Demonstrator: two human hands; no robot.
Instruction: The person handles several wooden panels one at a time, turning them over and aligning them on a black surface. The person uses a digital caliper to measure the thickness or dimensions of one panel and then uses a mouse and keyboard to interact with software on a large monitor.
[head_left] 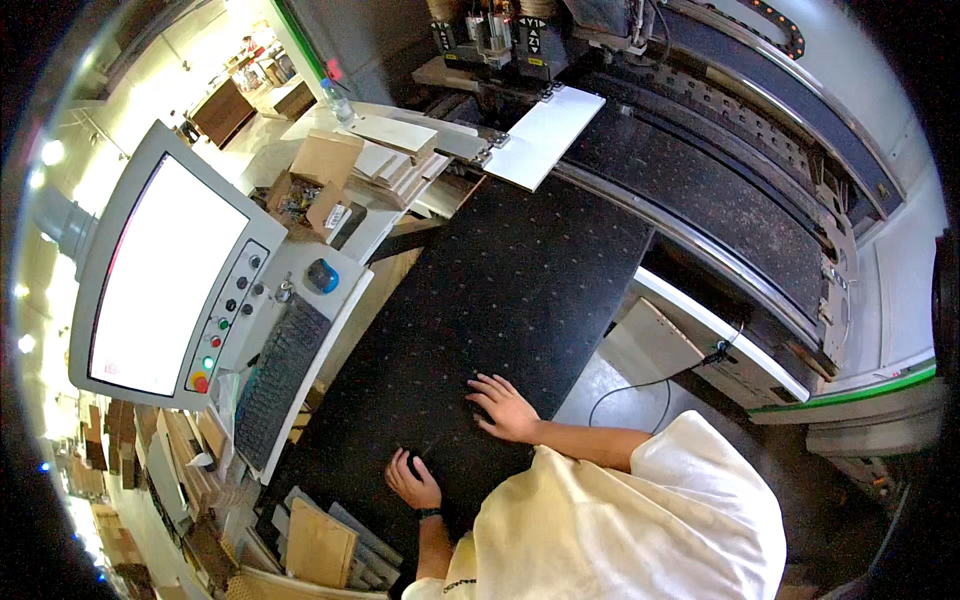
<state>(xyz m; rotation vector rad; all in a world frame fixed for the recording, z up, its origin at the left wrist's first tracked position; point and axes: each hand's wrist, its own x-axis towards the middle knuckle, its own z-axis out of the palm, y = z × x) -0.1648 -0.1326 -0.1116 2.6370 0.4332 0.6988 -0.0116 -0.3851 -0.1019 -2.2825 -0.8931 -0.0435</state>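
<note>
My left hand (414, 482), with a dark band at its wrist, rests on a black speckled tabletop (480, 290). Its fingers are apart and nothing shows in them. Farther right, my right hand (507, 410) lies palm down on the same dark surface, fingers spread and holding nothing visible. A white board (545, 138) sits at the far end of the tabletop, against metal clamps on the machine.
To the left stand a lit monitor (165, 275) with control buttons, a black keyboard (280, 380) and a blue-and-black mouse (322, 276). Behind them are an open cardboard box (310, 190) and stacked boards (385, 170). Wood offcuts (320, 540) lie at lower left. A dark cable (640, 384) hangs right.
</note>
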